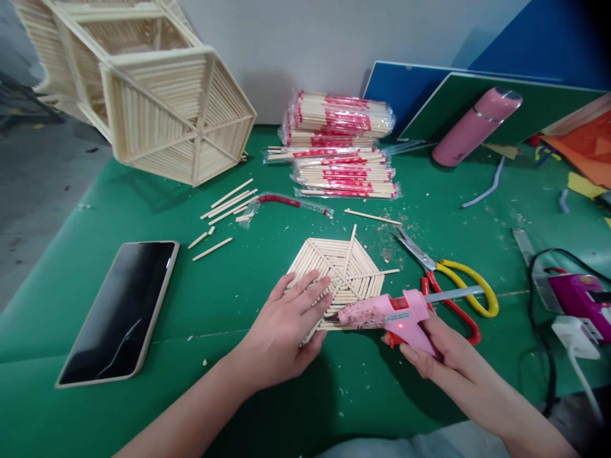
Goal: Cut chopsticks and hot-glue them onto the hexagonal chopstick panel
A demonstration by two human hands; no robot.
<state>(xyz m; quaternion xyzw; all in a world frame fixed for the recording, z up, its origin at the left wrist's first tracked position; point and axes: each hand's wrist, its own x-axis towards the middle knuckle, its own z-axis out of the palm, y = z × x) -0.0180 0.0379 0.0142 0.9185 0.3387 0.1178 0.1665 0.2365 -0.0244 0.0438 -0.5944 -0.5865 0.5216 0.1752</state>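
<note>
A hexagonal panel of thin wooden sticks (367, 264) lies flat on the green table. My left hand (291, 324) rests over its left part, fingers stretched out across the sticks and thumb at the near edge. In my right hand (442, 350) is a pink hot glue gun (365, 312), gripped by its handle with a red light lit. Its nozzle points left, close to my left fingers and low over the panel's near side; I cannot tell whether it touches. A clear glue stick (456, 294) juts from the gun's back. Two sticks stick out past the panel's far and right edges.
Scissors with red and yellow handles (449, 273) lie right of the panel. Left are a phone (119, 312) and loose sticks (229, 203). Behind are wrapped stick packs (344, 172), a stick-built structure (181, 121) and a pink bottle (477, 127). A plugged power strip (580, 305) sits right.
</note>
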